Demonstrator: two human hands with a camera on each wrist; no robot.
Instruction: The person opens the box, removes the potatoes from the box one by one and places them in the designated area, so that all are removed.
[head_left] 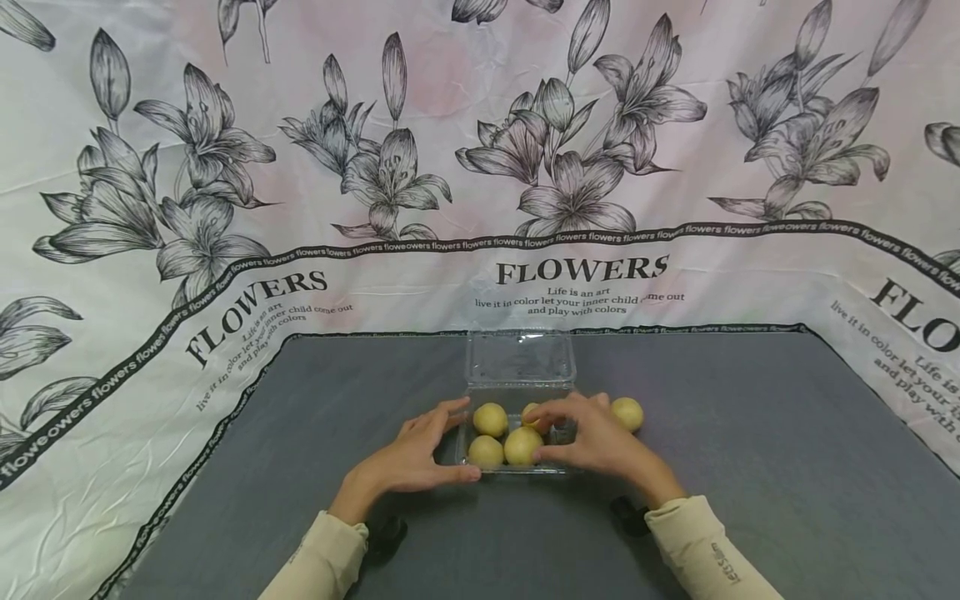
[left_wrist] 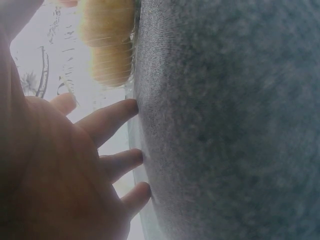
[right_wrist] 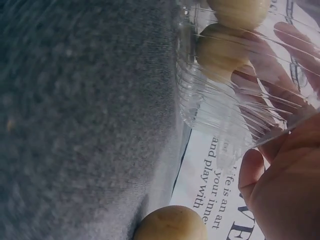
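A clear plastic hinged box [head_left: 465, 457] stands with its lid [head_left: 521, 358] raised at the back. Inside it are several round yellow balls [head_left: 491, 419], smooth and alike. My right hand [head_left: 600, 433] reaches in over the right wall; its thumb and index finger pinch the front right ball [head_left: 523, 447], and the index finger partly covers the ball behind [head_left: 531, 414]. Through the plastic, the right wrist view shows those fingers against a ball [right_wrist: 222, 52]. My left hand [head_left: 416, 450] rests around the box's left side, fingers spread and thumb at the front corner.
Another yellow ball [head_left: 627, 414] lies on the grey tabletop [head_left: 720, 417], just right of the box beyond my right hand. A white cloth [head_left: 405, 287] printed with flowers and lettering hangs behind and beside the table.
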